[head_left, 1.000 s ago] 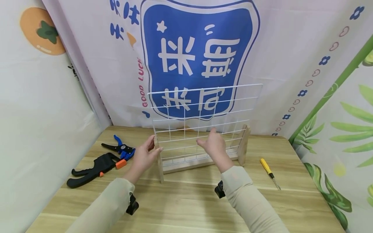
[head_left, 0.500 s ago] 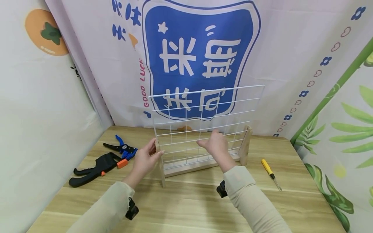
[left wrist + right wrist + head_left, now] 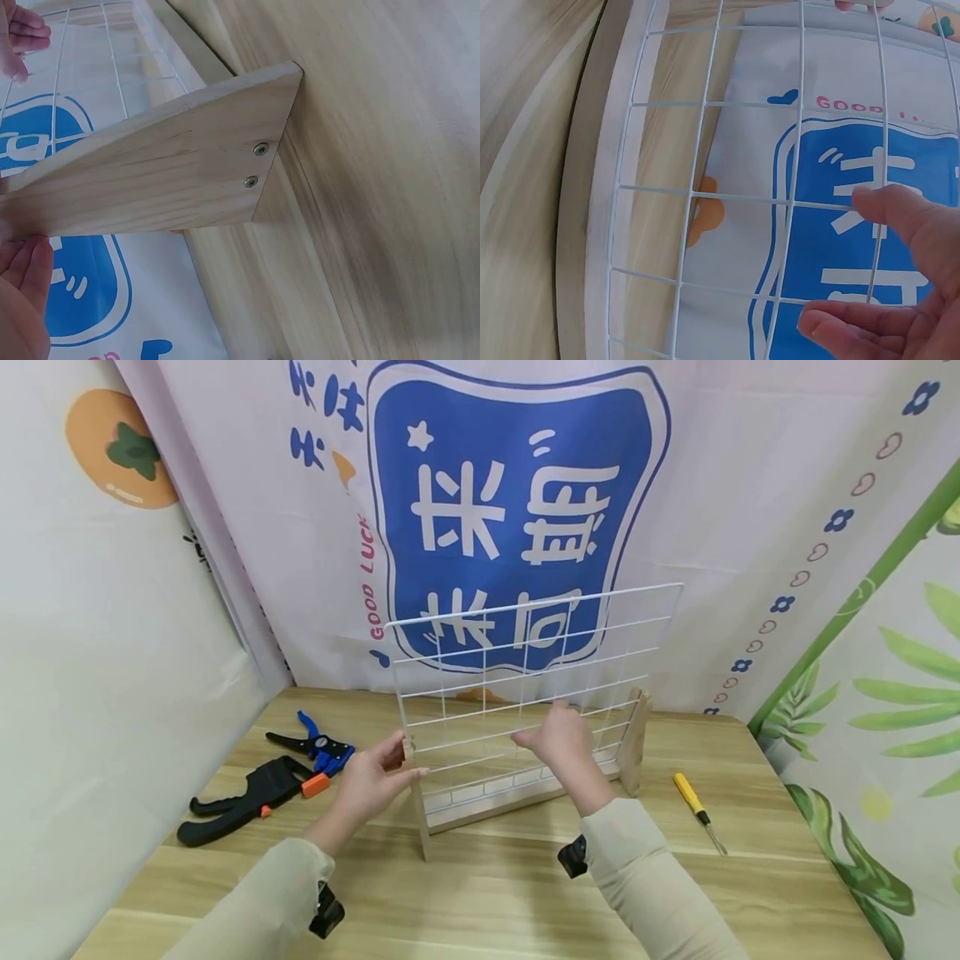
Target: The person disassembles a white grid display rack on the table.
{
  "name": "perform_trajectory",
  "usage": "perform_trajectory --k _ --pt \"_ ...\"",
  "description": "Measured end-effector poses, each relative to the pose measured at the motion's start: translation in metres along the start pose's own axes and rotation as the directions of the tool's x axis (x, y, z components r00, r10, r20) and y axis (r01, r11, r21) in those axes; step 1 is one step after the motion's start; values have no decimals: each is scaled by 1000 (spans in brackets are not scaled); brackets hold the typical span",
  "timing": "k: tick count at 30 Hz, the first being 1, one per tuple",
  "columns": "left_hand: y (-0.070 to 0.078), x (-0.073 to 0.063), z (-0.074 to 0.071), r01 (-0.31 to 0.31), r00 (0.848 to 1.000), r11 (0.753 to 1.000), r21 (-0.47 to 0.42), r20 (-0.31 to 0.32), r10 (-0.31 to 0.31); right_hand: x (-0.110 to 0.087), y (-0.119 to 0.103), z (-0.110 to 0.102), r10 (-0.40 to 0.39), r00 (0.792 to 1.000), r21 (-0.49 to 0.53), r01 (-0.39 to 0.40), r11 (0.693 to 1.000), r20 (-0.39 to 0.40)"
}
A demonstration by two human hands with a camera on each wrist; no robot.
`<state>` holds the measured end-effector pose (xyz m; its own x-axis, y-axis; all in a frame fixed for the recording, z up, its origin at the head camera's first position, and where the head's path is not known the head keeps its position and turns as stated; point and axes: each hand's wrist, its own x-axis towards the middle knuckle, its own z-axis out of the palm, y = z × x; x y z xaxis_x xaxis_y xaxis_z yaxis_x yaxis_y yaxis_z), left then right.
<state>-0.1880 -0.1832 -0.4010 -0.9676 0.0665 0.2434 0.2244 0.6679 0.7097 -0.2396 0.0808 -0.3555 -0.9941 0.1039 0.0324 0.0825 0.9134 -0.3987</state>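
Note:
A white wire grid panel point(image 3: 534, 604) stands upright in a wooden stand. The stand has a left side board point(image 3: 422, 827), a right side board point(image 3: 636, 743) and a low plank point(image 3: 495, 807) between them. My left hand point(image 3: 371, 783) grips the upper part of the left board, fingers behind and thumb in front. In the left wrist view the same board point(image 3: 172, 169) has two metal screw heads point(image 3: 256, 165) near its lower end. My right hand point(image 3: 561, 745) holds a wire of the grid near its middle, thumb point(image 3: 896, 206) and fingers point(image 3: 840, 322) about it.
On the table's left lie a black quick-grip clamp point(image 3: 266, 787) with orange parts and a blue-and-black wire stripper point(image 3: 322, 750). A yellow-handled screwdriver point(image 3: 690, 797) lies to the right. Printed cloth point(image 3: 712, 527) hangs close behind the stand.
The left end of the stand has come toward me along the table, with my left hand on it. The grid has swung slightly with it, and my right hand has stayed on the grid.

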Motion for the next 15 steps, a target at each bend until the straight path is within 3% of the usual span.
perform_trajectory --k 9,15 --pt "3 -10 2 -59 998 998 22 -35 60 -6 2 -3 -10 999 -7 10 1000 52" --pt "5 -11 1 -88 995 995 36 -36 89 -5 3 -8 -18 991 -33 23 999 133"
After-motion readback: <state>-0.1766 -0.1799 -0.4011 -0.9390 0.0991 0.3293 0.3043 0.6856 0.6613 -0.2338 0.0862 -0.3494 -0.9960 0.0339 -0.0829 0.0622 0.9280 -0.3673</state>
